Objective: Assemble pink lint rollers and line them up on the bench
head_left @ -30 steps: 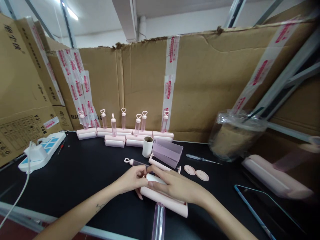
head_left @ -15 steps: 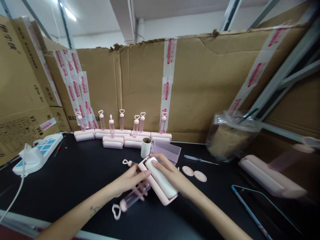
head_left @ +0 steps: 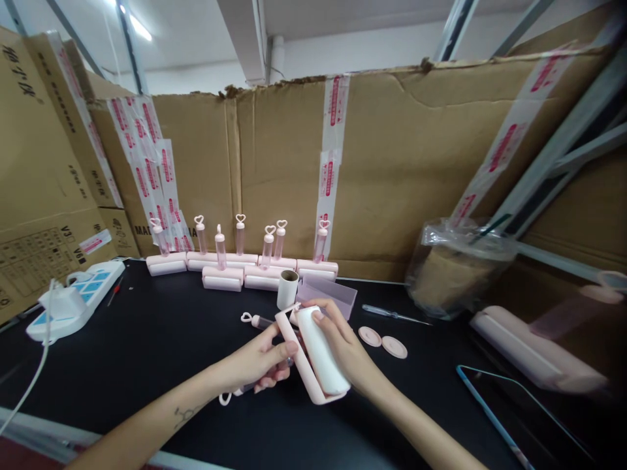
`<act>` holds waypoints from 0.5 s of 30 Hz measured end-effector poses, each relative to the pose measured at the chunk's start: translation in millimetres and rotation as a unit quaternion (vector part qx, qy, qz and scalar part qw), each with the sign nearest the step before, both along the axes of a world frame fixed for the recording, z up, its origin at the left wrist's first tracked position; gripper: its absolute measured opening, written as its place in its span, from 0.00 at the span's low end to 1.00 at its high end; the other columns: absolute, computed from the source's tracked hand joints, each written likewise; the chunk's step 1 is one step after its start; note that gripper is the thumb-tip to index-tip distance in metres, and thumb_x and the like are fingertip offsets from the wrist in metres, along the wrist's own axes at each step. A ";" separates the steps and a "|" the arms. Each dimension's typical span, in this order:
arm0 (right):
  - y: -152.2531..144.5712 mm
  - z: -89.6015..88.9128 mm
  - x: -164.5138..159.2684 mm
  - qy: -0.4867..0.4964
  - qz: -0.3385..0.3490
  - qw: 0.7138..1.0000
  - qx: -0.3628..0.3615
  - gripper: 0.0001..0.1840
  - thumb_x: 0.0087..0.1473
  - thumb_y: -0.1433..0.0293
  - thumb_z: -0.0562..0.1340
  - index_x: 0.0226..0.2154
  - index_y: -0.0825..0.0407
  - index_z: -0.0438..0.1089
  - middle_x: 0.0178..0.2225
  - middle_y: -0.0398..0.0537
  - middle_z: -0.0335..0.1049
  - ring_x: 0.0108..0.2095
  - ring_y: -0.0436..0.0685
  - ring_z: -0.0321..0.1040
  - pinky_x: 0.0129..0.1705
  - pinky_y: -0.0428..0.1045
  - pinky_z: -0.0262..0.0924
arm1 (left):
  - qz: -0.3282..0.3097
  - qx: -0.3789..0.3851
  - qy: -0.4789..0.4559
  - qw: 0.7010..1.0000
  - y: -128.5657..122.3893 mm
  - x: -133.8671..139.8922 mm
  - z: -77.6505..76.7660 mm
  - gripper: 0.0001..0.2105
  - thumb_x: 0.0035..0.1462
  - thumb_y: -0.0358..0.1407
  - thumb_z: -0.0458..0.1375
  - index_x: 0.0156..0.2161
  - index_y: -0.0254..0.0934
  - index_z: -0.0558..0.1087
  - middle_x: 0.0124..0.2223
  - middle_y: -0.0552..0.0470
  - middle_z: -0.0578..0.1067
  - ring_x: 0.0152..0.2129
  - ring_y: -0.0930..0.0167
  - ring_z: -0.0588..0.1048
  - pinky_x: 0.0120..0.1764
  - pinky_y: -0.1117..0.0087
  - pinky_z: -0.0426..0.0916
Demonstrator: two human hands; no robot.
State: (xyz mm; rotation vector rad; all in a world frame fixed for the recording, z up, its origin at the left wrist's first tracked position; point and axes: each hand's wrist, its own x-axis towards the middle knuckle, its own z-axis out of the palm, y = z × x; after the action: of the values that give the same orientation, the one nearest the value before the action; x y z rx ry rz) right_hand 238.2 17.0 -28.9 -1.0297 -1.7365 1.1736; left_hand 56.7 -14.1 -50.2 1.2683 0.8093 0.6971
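Note:
My left hand (head_left: 268,365) is closed on the pink casing (head_left: 306,369) of a lint roller, thumb along its near side. The white sticky roll (head_left: 322,352) lies tilted along the casing's right side, partly out of it, in the grip of my right hand (head_left: 340,333). Whether its ends still touch the casing I cannot tell. A heart-tipped handle (head_left: 226,398) shows under my left hand, mostly hidden. Just behind my hands lies another heart-tipped handle (head_left: 255,320), and a bare cardboard core (head_left: 287,290) stands upright.
Several pink lint rollers (head_left: 223,279) stand in rows along the cardboard wall. To the right are a purple tray (head_left: 337,297), a screwdriver (head_left: 392,314), two round pink caps (head_left: 382,341), a bagged drink cup (head_left: 450,274), another lint roller (head_left: 533,349) and a phone (head_left: 514,411). A power strip (head_left: 81,303) sits left.
The white roll has shifted out of the pink casing towards the right, in my right hand. My left fingers have curled in below the casing, and the handle beneath is now more covered.

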 end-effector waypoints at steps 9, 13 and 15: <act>-1.1 -6.4 -0.7 0.081 -0.018 0.996 -0.035 0.16 0.55 0.53 0.50 0.43 0.44 0.55 0.32 0.43 0.67 0.23 0.53 0.65 0.23 0.49 0.62 | -0.006 0.021 0.029 0.999 2.3 -3.6 0.6 0.28 0.55 0.51 0.51 0.56 0.42 0.50 0.20 0.65 0.61 0.08 0.84 0.56 0.10 0.86 0.48; 3.1 8.9 3.6 0.187 -0.095 0.976 -0.058 0.19 0.55 0.52 0.49 0.46 0.41 0.50 0.27 0.41 0.66 0.23 0.56 0.67 0.20 0.52 0.66 | 0.017 0.006 0.010 1.000 3.9 -7.1 1.5 0.21 0.55 0.52 0.50 0.47 0.40 0.55 0.20 0.65 0.60 0.08 0.84 0.55 0.10 0.85 0.50; 5.6 16.3 5.3 0.214 -0.129 0.966 -0.062 0.20 0.54 0.51 0.50 0.46 0.41 0.51 0.28 0.42 0.67 0.27 0.58 0.69 0.24 0.55 0.69 | 0.020 -0.001 0.018 1.000 4.9 -12.2 4.5 0.20 0.55 0.52 0.49 0.45 0.39 0.56 0.20 0.65 0.60 0.08 0.84 0.56 0.10 0.84 0.51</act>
State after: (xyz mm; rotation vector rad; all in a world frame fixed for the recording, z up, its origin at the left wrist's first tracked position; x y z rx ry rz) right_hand 243.4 22.6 -12.6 -0.9560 -1.1686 1.2377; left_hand 44.6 -9.2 -45.7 1.2698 0.8667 0.7073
